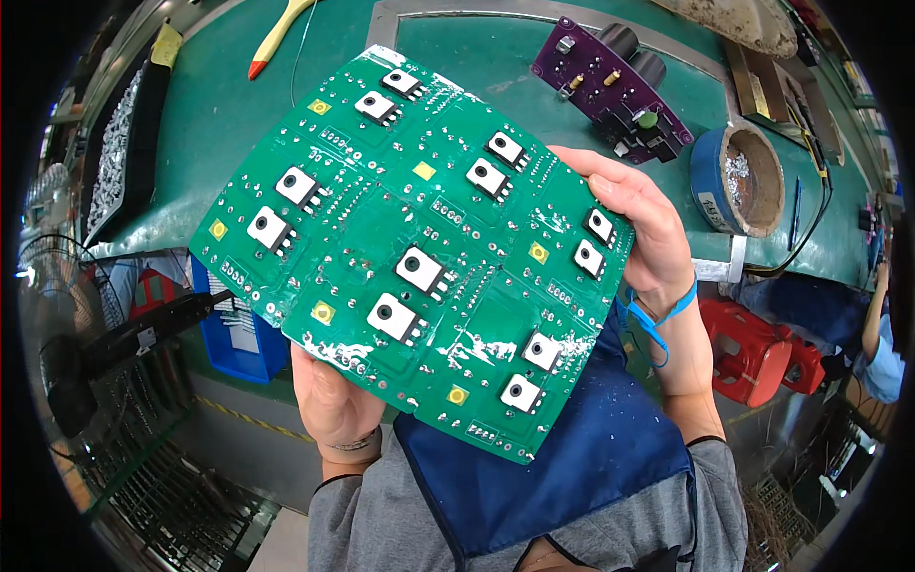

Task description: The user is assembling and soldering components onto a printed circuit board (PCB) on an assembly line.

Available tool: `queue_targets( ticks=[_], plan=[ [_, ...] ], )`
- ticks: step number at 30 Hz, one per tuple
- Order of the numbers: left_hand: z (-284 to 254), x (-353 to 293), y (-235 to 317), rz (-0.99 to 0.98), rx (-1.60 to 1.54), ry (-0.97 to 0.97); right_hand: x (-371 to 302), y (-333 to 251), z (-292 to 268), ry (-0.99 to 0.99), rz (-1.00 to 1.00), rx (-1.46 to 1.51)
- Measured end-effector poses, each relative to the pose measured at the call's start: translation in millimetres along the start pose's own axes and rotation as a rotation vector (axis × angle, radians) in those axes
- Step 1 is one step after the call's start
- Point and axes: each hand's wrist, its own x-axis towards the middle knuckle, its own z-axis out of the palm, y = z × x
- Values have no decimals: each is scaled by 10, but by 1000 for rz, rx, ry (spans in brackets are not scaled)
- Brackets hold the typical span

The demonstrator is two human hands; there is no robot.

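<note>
Board (pixel 386 229), flat, glossy, green

Electronics workshop: circuit panel (pixel 381 234), green-topped bench (pixel 219 110).

We count two bare hands on the one green circuit panel (pixel 381 229): one left hand (pixel 335 396) and one right hand (pixel 650 217). On that panel we tally twelve white-faced components (pixel 392 317) and six yellow squares (pixel 425 172). At the upper right of the frame we find one purple board (pixel 591 86) with two dark cylinders (pixel 650 68), plus one round blue pot (pixel 710 181). We see one yellow handle (pixel 276 36) at the upper left, one blue bin (pixel 274 357) at the left and one blue wrist strap (pixel 652 324) right of centre.
</note>
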Motion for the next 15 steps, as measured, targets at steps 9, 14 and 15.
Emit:
queue_targets(
  ticks=[9,14,15],
  plan=[
    [23,39,-8,28,1,-40,7,6,36,-7,14,9],
    [7,109,-36,59,-17,-64,-20,9,47,6,15,26],
    [-14,117,-28,57,-16,-64,-32,9,50,14,15,26]
  ],
)
